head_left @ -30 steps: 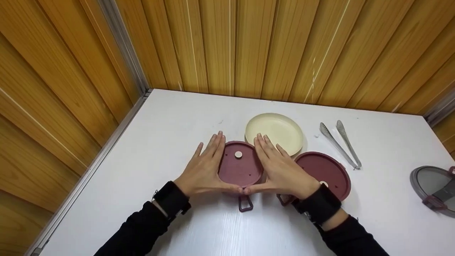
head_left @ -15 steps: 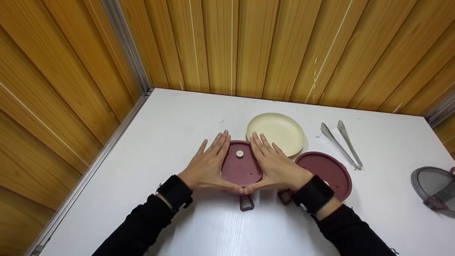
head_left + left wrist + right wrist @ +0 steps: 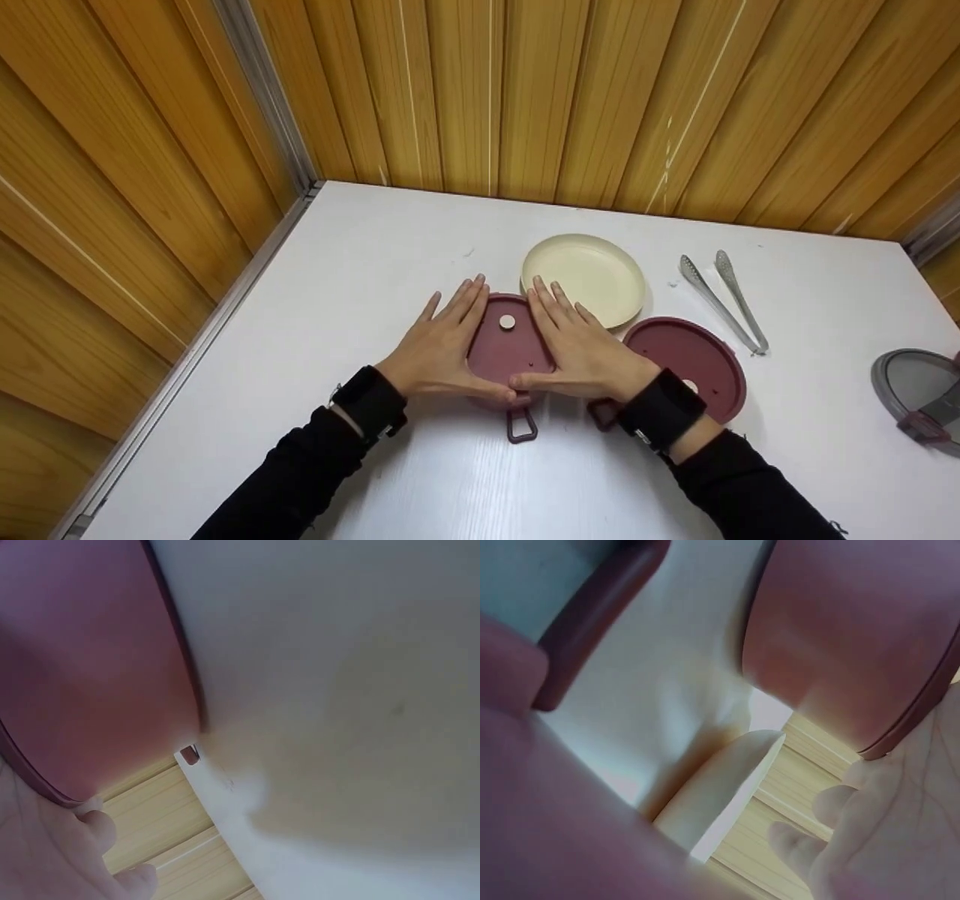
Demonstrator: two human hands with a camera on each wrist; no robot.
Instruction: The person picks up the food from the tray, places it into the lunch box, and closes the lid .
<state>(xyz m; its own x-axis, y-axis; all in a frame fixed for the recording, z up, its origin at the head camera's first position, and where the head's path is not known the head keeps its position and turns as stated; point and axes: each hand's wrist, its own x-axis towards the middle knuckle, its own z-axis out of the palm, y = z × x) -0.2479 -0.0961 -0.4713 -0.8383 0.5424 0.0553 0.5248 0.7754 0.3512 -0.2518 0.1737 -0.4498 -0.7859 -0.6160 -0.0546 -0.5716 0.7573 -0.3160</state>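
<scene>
Both hands lie on a round maroon lidded pot (image 3: pixel 510 349) with a small pale button on top and a loop handle (image 3: pixel 522 427) toward the person. My left hand (image 3: pixel 442 349) rests along the lid's left edge, fingers straight and together. Mirroring it, my right hand (image 3: pixel 581 349) presses on the right edge. The thumbs meet near the front rim, the right one slightly above the left. In the left wrist view, the palm (image 3: pixel 37 840) touches the rim above the pot's smooth wall (image 3: pixel 97 667). The right wrist view shows the other palm (image 3: pixel 900 825) at the rim likewise.
A second round maroon pot (image 3: pixel 679 352) stands right, partly behind the right wrist. A cream plate (image 3: pixel 585 274) lies behind the pots. Metal tongs (image 3: pixel 721 304) rest farther right, spread apart. A grey see-through lid (image 3: pixel 919 390) sits at the right edge. Wooden panels (image 3: pixel 525 97) border the white table.
My right thumb has shifted up from tip-to-tip contact with the left thumb to just above it. Over the full second, the right fingers moved slightly inward on the lid. The pot stays put.
</scene>
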